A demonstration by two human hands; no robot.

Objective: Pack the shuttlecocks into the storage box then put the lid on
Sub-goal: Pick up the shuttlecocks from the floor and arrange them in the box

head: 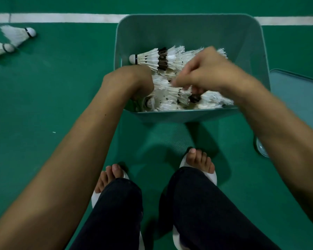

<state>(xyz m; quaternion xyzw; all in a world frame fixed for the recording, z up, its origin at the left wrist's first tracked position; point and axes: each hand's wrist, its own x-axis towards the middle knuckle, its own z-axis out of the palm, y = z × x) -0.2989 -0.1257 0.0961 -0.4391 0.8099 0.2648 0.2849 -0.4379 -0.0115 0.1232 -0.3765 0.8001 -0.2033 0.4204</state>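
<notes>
Shuttlecocks (168, 101) below storage box (188, 31) rim, lid (296, 98) just beside

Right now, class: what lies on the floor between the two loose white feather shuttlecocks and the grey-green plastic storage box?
Nothing: in the head view, bare green court floor separates the white feather shuttlecocks from the grey-green plastic storage box.

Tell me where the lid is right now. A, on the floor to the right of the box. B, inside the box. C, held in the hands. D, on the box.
A: the lid lies flat on the green floor beside the open storage box, on its right.
</notes>
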